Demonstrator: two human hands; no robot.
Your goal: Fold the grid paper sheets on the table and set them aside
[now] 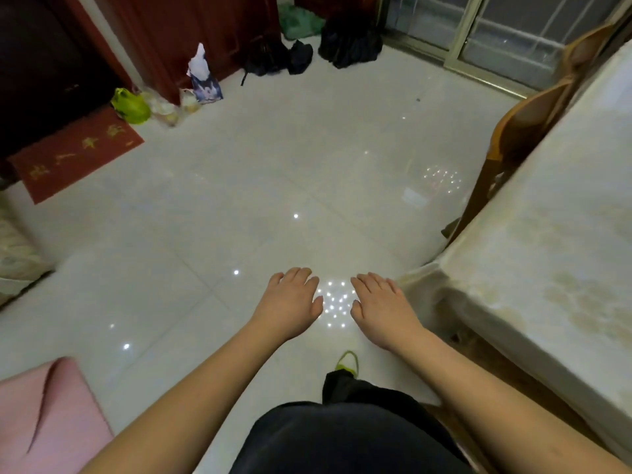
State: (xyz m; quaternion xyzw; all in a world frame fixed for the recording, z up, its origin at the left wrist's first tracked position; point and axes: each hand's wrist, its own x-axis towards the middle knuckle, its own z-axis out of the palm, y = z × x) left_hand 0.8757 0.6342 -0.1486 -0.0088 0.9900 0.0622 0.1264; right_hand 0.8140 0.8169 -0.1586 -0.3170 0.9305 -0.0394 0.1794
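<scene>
Both held out palm-down over the glossy pale tiled floor (239,186), bare left hand (290,299) and bare right hand (383,309) relaxed and holding nothing, no grid paper sheets in view, the cream cloth-covered table (547,268) lying off to the right, nearer the right hand.

- The table (547,268) runs out of the frame's right edge; most of its top is unseen.
- The fingertips of the left hand (290,302) and right hand (383,309) curl down out of sight.
- The pink cushion (44,415) at lower left is cut by the edge.
- The red mat (75,152) bears gold characters too blurred to read.
- The dark bags (349,42) at upper centre are indistinct.
</scene>
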